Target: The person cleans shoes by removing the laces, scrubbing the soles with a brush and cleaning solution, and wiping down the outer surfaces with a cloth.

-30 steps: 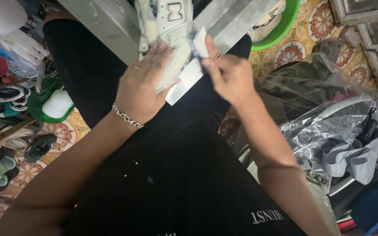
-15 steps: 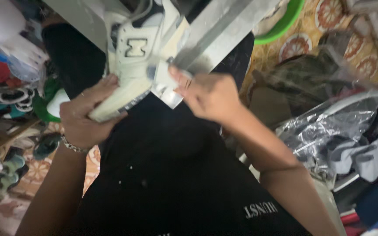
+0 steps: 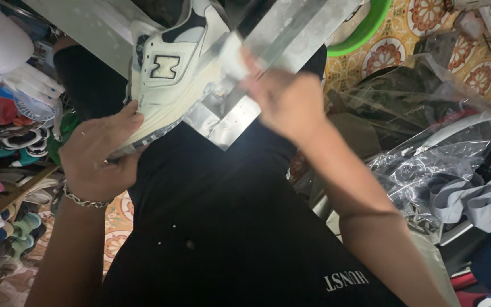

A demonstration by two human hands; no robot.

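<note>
i see a cream shoe [image 3: 169, 79], smooth matt leather-like upper with dark panels. the metal sheet [image 3: 268, 51] under it is dull silver, scuffed. clear plastic bags [image 3: 444, 148] look glossy and crinkled. black trousers [image 3: 223, 227] are matt cloth. the chain bracelet [image 3: 83, 200] is shiny metal.

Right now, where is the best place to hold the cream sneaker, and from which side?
Probably the sole end nearest the body, from the left and below, where the left hand grips the sneaker. It lies side up, so that sole edge is open to fingers. The right hand is busy at the other side with a white piece.
</note>
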